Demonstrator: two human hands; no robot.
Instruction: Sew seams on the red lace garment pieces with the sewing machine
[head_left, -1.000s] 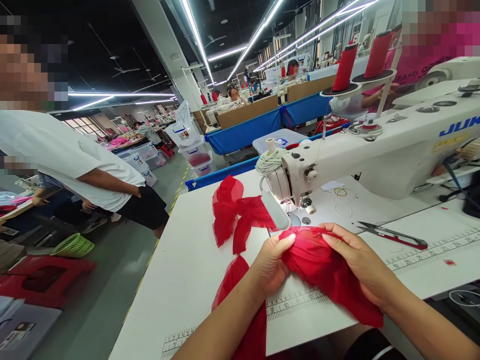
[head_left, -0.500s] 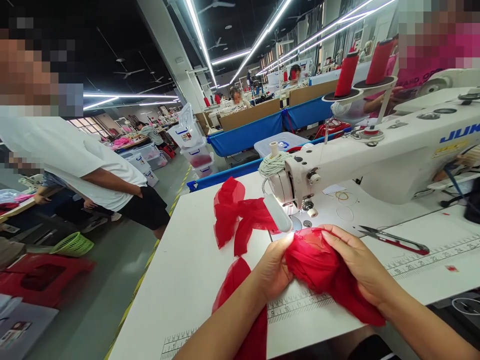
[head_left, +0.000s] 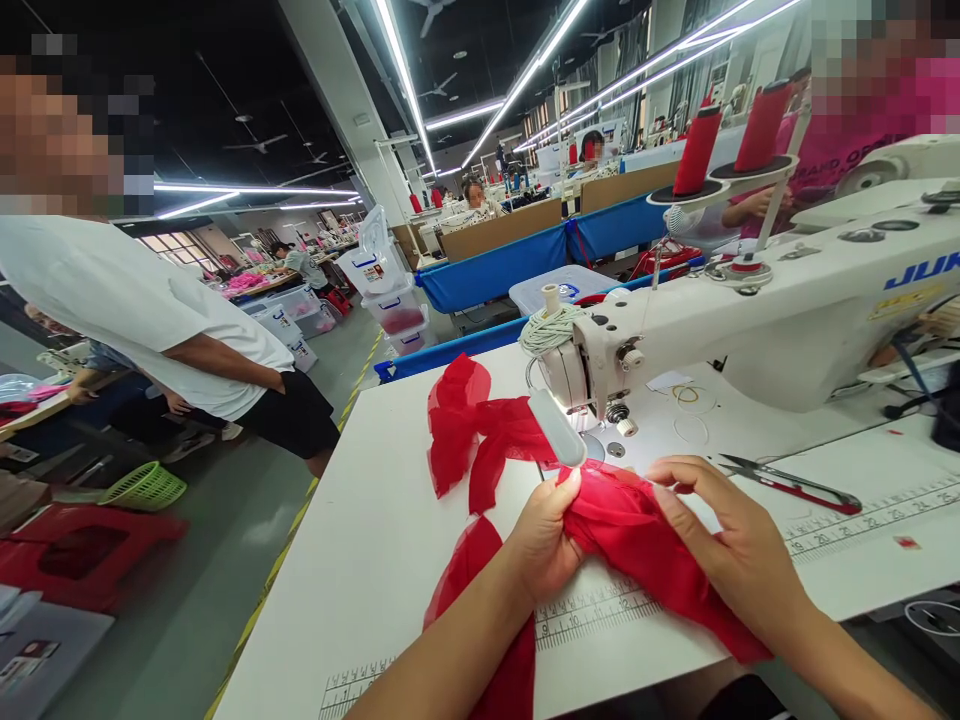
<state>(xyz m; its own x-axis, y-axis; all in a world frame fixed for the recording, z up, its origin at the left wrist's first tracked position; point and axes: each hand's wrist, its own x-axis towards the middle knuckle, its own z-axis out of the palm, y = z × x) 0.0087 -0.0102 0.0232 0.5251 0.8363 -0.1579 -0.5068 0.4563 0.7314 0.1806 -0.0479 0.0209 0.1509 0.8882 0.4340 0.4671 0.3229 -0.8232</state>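
My left hand (head_left: pixel 549 535) is closed on a sheer red fabric piece (head_left: pixel 619 520), its thumb pressing the top edge just in front of the sewing machine's needle area. At the right edge of that fabric is my right hand (head_left: pixel 731 535), its thumb and forefinger apart, with the tips touching or very near the cloth. The fabric's tail runs down under the right hand to the table's front edge. The white sewing machine (head_left: pixel 690 330) stands behind both hands. More red fabric pieces (head_left: pixel 459 420) lie left of its head, and another red strip (head_left: pixel 472 560) is partly behind my left forearm.
Black-and-red thread snips (head_left: pixel 795 484) lie on the white table (head_left: pixel 322 560), right of my right hand. Two red thread cones (head_left: pixel 696 150) stand above the machine. A person in a white shirt (head_left: pixel 150 310) stands in the left aisle. A person in pink (head_left: pixel 885 110) is behind the machine.
My right hand's thumb and forefinger have loosened and spread from the fabric's upper edge. The fabric is pulled flatter and has shifted slightly left with my left hand.
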